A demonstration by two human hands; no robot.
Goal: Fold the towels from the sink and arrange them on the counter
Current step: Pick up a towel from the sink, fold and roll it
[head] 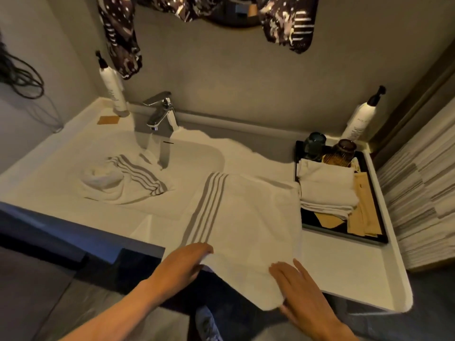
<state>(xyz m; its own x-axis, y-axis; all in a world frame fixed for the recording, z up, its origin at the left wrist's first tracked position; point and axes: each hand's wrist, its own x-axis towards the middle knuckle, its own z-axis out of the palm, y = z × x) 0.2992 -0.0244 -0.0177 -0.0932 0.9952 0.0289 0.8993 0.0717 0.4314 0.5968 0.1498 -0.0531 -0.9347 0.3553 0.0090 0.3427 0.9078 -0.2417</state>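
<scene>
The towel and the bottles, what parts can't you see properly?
- Striped towel, head view: its near edge is covered by the left hand and right hand.
- Crumpled towel in the sink: folds hide its full shape.
- Bottle label: print too small.
- Tray: folded cloths cover its contents.

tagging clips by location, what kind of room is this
Likely a hotel bathroom vanity: a faucet over a sink, pump bottles, and a tray of folded towels and cups.
</scene>
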